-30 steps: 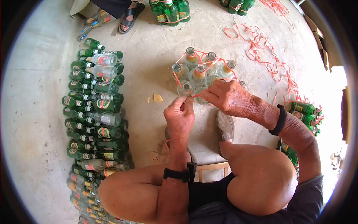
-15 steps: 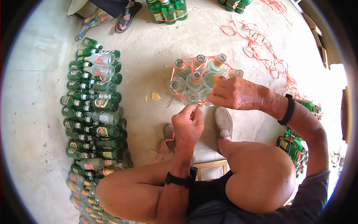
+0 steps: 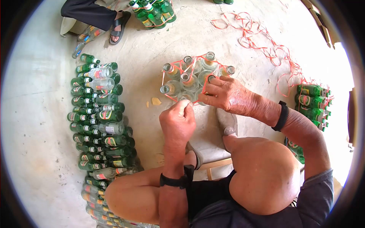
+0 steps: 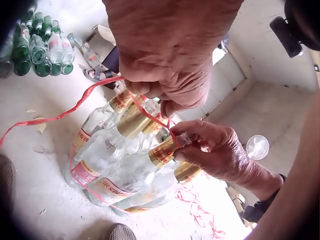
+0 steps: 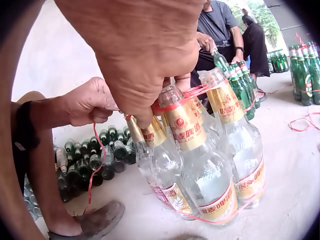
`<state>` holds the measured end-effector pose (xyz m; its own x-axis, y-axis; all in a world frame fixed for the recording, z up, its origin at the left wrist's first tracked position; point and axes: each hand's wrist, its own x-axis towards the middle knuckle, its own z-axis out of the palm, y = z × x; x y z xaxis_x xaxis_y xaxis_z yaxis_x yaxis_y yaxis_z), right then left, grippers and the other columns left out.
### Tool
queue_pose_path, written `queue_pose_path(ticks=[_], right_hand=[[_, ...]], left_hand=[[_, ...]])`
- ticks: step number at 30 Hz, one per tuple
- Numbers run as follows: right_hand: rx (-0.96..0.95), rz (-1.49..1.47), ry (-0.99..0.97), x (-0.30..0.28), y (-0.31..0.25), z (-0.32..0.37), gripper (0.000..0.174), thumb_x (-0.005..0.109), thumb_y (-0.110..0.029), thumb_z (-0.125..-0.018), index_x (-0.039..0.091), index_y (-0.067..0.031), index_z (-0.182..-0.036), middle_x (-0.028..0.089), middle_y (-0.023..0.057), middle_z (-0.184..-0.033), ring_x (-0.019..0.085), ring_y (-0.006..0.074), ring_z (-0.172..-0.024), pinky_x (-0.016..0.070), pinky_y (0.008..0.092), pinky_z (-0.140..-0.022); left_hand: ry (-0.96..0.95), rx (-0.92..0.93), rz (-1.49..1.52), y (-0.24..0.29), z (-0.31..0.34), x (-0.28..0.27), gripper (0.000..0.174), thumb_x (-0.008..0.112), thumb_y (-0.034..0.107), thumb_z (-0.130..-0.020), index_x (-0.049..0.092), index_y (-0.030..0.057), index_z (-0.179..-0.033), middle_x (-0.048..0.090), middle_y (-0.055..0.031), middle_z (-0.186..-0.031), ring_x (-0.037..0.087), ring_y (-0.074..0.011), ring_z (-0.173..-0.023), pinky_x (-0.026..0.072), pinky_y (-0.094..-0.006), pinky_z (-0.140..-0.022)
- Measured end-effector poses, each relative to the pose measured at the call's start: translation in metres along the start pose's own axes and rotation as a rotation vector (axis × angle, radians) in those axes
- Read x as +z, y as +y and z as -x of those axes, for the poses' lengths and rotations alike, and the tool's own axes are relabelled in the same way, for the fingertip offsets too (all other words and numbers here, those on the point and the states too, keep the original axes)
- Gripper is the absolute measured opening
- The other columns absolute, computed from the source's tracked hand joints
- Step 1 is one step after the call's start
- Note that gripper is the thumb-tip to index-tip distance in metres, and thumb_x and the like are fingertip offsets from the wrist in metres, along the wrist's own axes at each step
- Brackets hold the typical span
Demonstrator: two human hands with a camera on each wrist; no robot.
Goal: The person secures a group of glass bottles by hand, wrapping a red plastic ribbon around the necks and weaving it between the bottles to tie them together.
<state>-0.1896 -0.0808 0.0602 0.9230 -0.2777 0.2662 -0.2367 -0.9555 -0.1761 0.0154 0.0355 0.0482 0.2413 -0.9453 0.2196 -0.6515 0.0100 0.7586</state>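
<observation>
A cluster of clear glass bottles [image 3: 172, 86] with gold neck foil stands upright on the floor, bound by red plastic string [image 4: 85, 96] round the necks and lower bodies. My left hand [image 3: 177, 123] pinches the string at the cluster's near side, and a loose tail trails from it in the left wrist view. Close by on the right, my right hand [image 3: 228, 95] has thumb and fingers curled at a bottle neck [image 4: 163, 151], pinching the string there. The palm hides part of this grip in the right wrist view.
Rows of green and clear bottles [image 3: 102, 116] lie stacked at the left. Tied green bottles [image 3: 154, 15] stand at the back, others [image 3: 311, 100] lie at the right. Tangled red string [image 3: 262, 41] spreads over the floor. Another person's sandalled foot [image 3: 117, 32] is back left.
The head view has shifted, and the cluster and both hands now appear further left. Both hands stay at the string, the right one closer over a bottle mouth.
</observation>
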Motion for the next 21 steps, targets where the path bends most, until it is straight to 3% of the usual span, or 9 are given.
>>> queue_pose_path(ticks=[7,10,14,16,19,21], right_hand=[[0.059,0.013,0.125,0.015,-0.007,0.013,0.045,0.066,-0.021,-0.086,0.072,-0.0149,-0.131,0.064,-0.0007,-0.106,0.064,0.0195,-0.1,0.0552,0.0391,-0.086],[0.077,-0.024,0.092,0.015,-0.008,0.015,0.048,0.066,-0.02,-0.086,0.07,-0.0151,-0.134,0.066,0.0009,-0.115,0.064,0.0216,-0.107,0.054,0.0406,-0.09],[0.071,-0.036,0.061,0.019,-0.005,0.017,0.05,0.066,-0.019,-0.086,0.069,-0.0151,-0.136,0.067,0.0014,-0.121,0.064,0.0226,-0.11,0.0525,0.0418,-0.091],[0.065,-0.028,0.105,0.017,-0.006,0.014,0.049,0.065,-0.02,-0.085,0.071,-0.0137,-0.133,0.066,0.0001,-0.115,0.064,0.021,-0.106,0.0533,0.0402,-0.091],[0.066,-0.028,0.133,0.017,-0.006,0.013,0.048,0.065,-0.021,-0.084,0.072,-0.0135,-0.132,0.065,-0.0005,-0.111,0.063,0.0203,-0.103,0.0537,0.0394,-0.092],[0.067,-0.032,0.134,0.017,-0.006,0.012,0.048,0.065,-0.021,-0.084,0.072,-0.0138,-0.131,0.065,-0.0005,-0.112,0.063,0.0204,-0.104,0.0537,0.0395,-0.092]], left_hand=[[-0.088,0.033,-0.077,0.002,-0.024,-0.008,0.002,0.076,0.001,-0.093,0.076,0.0003,-0.094,0.067,-0.0185,-0.069,0.065,-0.0233,-0.055,0.0502,-0.0353,-0.056],[-0.097,0.143,-0.099,-0.007,-0.035,-0.006,0.002,0.076,0.002,-0.093,0.076,0.0005,-0.094,0.068,-0.0179,-0.071,0.067,-0.0238,-0.057,0.0507,-0.035,-0.057],[-0.168,0.078,-0.097,-0.012,-0.041,-0.007,0.003,0.076,0.003,-0.093,0.077,0.0003,-0.095,0.069,-0.0161,-0.072,0.066,-0.0196,-0.058,0.0511,-0.0346,-0.058],[-0.199,0.061,-0.083,-0.017,-0.046,-0.008,0.003,0.076,0.003,-0.093,0.077,-0.0001,-0.094,0.071,-0.0146,-0.072,0.064,-0.0165,-0.058,0.0508,-0.0339,-0.058],[-0.282,-0.144,0.006,-0.022,-0.052,-0.01,0.004,0.076,0.003,-0.092,0.078,-0.0011,-0.092,0.073,-0.011,-0.071,0.062,-0.0114,-0.059,0.0494,-0.0321,-0.057],[-0.358,-0.132,-0.034,-0.022,-0.061,-0.014,0.006,0.076,0.003,-0.092,0.079,-0.002,-0.091,0.074,-0.0091,-0.072,0.062,-0.0101,-0.061,0.0496,-0.0312,-0.058]])
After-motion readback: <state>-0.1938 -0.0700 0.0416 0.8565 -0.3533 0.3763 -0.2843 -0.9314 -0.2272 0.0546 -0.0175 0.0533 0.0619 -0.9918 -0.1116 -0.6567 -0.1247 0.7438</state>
